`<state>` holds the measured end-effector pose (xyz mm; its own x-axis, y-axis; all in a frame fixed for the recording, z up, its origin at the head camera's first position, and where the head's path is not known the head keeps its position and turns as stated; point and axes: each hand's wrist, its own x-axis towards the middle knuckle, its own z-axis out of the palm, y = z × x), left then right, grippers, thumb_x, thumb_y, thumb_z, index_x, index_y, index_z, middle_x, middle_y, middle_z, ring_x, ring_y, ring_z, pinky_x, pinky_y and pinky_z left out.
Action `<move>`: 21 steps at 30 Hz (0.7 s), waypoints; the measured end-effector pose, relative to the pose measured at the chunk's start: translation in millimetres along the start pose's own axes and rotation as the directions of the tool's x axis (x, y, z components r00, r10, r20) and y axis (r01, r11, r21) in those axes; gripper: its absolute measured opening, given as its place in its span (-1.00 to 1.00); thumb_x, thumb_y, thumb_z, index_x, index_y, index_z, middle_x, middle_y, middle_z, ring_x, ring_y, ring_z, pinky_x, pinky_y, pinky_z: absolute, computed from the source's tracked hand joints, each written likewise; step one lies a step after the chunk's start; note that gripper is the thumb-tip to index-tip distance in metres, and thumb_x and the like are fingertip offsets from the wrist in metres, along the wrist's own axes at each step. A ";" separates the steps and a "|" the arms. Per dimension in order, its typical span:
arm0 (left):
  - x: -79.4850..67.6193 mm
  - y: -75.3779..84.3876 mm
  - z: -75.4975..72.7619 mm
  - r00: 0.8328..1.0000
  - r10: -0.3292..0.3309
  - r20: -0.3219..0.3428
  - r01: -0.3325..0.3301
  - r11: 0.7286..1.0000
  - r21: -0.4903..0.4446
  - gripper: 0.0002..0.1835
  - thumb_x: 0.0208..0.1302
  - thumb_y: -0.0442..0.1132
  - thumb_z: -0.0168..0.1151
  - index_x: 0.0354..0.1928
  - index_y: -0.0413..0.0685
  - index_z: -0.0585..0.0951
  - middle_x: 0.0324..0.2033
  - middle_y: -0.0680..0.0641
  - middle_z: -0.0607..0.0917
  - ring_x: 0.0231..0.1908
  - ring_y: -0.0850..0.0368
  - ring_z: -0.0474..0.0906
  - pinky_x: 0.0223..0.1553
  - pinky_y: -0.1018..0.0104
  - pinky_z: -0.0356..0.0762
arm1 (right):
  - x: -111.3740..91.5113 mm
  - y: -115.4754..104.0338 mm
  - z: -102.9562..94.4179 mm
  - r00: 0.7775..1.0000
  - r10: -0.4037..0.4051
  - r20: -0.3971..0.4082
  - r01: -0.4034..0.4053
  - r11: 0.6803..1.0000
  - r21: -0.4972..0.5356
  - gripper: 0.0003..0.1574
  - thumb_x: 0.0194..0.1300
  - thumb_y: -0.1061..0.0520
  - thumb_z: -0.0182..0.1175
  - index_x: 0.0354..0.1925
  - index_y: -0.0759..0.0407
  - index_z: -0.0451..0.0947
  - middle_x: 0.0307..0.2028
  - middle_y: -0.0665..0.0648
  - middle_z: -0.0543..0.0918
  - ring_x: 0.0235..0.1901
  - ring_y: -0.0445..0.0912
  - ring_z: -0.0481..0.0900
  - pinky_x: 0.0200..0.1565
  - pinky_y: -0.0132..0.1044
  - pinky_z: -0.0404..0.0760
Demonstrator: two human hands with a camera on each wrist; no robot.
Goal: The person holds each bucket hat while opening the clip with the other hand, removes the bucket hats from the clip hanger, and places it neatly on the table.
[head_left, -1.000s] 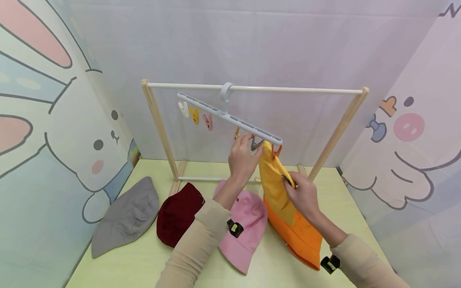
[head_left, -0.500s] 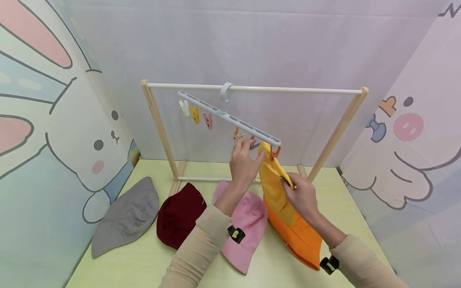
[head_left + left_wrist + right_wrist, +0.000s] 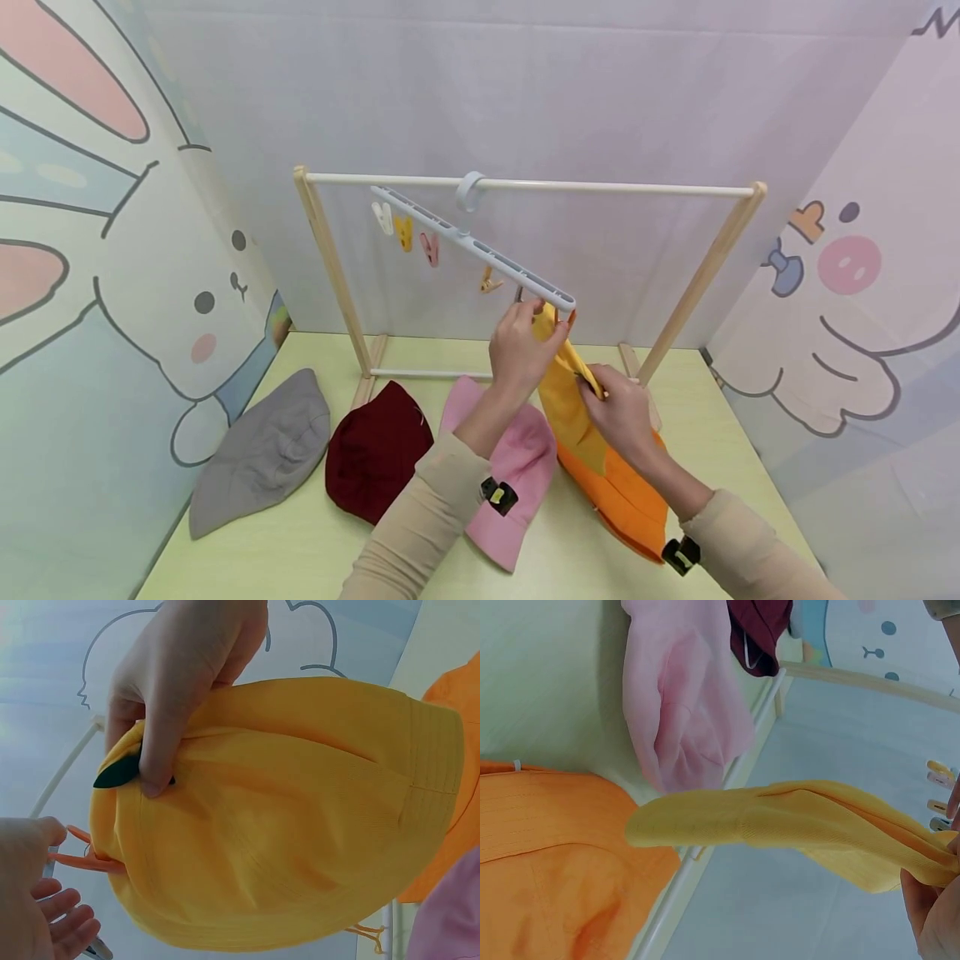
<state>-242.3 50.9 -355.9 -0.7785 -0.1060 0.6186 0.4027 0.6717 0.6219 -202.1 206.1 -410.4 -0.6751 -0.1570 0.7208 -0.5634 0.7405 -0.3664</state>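
Observation:
A yellow bucket hat (image 3: 562, 404) hangs from the right end of a pale blue hanger (image 3: 465, 239), an orange clothespin (image 3: 94, 862) at its edge. The right hand (image 3: 618, 404) pinches the hat's rim between thumb and fingers, beside a dark green leaf-shaped piece (image 3: 120, 771), as the left wrist view shows. Beside that clothespin is the left hand (image 3: 521, 350), its thumb near the clothespin's handles and its other fingers loosely extended. In the left wrist view the left hand (image 3: 26, 889) has nothing in its grasp. The head view mostly hides the clothespin behind the left hand.
The hanger hooks over the white rod (image 3: 600, 185) of a wooden-sided rack. White (image 3: 382, 218), yellow (image 3: 404, 234), pink (image 3: 430, 249) and tan clothespins (image 3: 489, 282) hang from it. Grey (image 3: 262, 458), maroon (image 3: 378, 454), pink (image 3: 517, 442) and orange hats (image 3: 622, 500) lie on the table.
The left hand has moved right, from the grey clothespin to the orange one. The hanger's right end has swung slightly toward the person. The right hand still holds the yellow hat, shifted slightly left.

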 end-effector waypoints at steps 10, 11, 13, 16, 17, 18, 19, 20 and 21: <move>-0.8 3.2 1.9 0.997 -0.032 0.070 0.030 0.999 0.032 -0.70 0.06 0.02 0.30 -0.22 0.03 0.60 -0.35 0.09 0.67 -0.38 0.18 0.59 -0.46 0.37 0.48 | -1.7 -3.7 0.1 1.000 -0.005 0.021 0.005 1.000 -0.007 -0.82 -0.01 0.31 0.34 -0.35 0.20 0.61 -0.47 0.11 0.65 -0.54 -0.16 0.53 -0.50 -0.24 0.56; -1.1 3.4 2.0 0.997 -0.032 0.073 0.030 0.999 0.032 -0.70 0.06 0.02 0.30 -0.24 0.03 0.60 -0.36 0.09 0.67 -0.39 0.18 0.59 -0.47 0.39 0.47 | -1.9 -4.1 0.4 1.000 -0.007 0.023 0.007 1.000 -0.005 -0.82 -0.01 0.31 0.34 -0.35 0.20 0.61 -0.46 0.11 0.65 -0.53 -0.15 0.54 -0.49 -0.23 0.57; -1.6 3.6 2.4 0.996 -0.036 0.076 0.034 0.999 0.031 -0.73 0.06 0.02 0.30 -0.29 0.03 0.59 -0.40 0.10 0.66 -0.45 0.20 0.56 -0.51 0.42 0.44 | -2.4 -4.8 1.1 1.000 -0.014 0.025 0.014 1.000 -0.002 -0.83 -0.01 0.31 0.34 -0.35 0.20 0.61 -0.46 0.12 0.65 -0.52 -0.13 0.56 -0.48 -0.22 0.58; -2.5 4.0 3.1 0.997 -0.032 0.071 0.029 0.999 0.032 -0.76 0.05 0.01 0.30 -0.38 0.02 0.57 -0.48 0.09 0.62 -0.54 0.22 0.49 -0.59 0.46 0.37 | -3.2 -6.0 2.0 0.999 -0.022 0.027 0.022 1.000 -0.005 -0.82 -0.02 0.31 0.34 -0.35 0.20 0.61 -0.46 0.11 0.65 -0.52 -0.13 0.56 -0.48 -0.22 0.58; -2.7 3.8 3.5 0.997 -0.030 0.066 0.027 0.999 0.033 -0.76 0.05 0.00 0.31 -0.39 0.02 0.56 -0.50 0.09 0.60 -0.56 0.23 0.48 -0.60 0.47 0.35 | -3.4 -6.5 2.3 0.999 -0.024 0.027 0.024 1.000 -0.006 -0.82 -0.03 0.31 0.35 -0.35 0.19 0.61 -0.46 0.11 0.65 -0.52 -0.13 0.56 -0.48 -0.22 0.58; -3.0 3.7 4.0 0.998 -0.027 0.060 0.025 0.999 0.035 -0.76 0.04 0.00 0.32 -0.41 0.01 0.55 -0.52 0.08 0.59 -0.58 0.23 0.46 -0.61 0.47 0.34 | -3.7 -6.9 2.5 0.999 -0.025 0.028 0.026 1.000 -0.008 -0.81 -0.03 0.31 0.35 -0.35 0.19 0.61 -0.46 0.11 0.65 -0.52 -0.13 0.56 -0.48 -0.22 0.58; -3.2 3.8 4.3 0.998 -0.023 0.053 0.021 0.999 0.037 -0.75 0.03 0.00 0.32 -0.41 0.01 0.54 -0.53 0.08 0.57 -0.59 0.24 0.46 -0.62 0.47 0.34 | -3.8 -7.3 2.7 0.999 -0.025 0.028 0.026 1.000 -0.008 -0.80 -0.03 0.31 0.35 -0.35 0.19 0.61 -0.46 0.10 0.64 -0.52 -0.13 0.56 -0.48 -0.22 0.58; -3.4 3.6 4.9 0.999 -0.020 0.045 0.018 0.999 0.041 -0.75 0.03 0.01 0.33 -0.42 0.02 0.54 -0.54 0.08 0.57 -0.58 0.24 0.45 -0.62 0.47 0.34 | -3.8 -7.9 2.9 0.999 -0.024 0.031 0.025 1.000 -0.008 -0.80 -0.03 0.31 0.35 -0.34 0.19 0.62 -0.46 0.10 0.64 -0.52 -0.13 0.56 -0.47 -0.22 0.58; -3.6 3.7 5.4 0.999 -0.018 0.038 0.016 0.999 0.042 -0.74 0.03 0.01 0.33 -0.41 0.02 0.54 -0.53 0.09 0.57 -0.58 0.24 0.46 -0.62 0.47 0.34 | -3.8 -8.5 3.0 0.999 -0.024 0.033 0.024 1.000 -0.006 -0.79 -0.03 0.31 0.36 -0.34 0.19 0.62 -0.46 0.10 0.64 -0.52 -0.13 0.56 -0.47 -0.22 0.58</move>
<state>-240.6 57.7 -358.4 -0.8034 -0.0901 0.5885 0.3692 0.7002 0.6111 -196.2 198.4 -411.8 -0.6768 -0.1960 0.7095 -0.5764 0.7407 -0.3452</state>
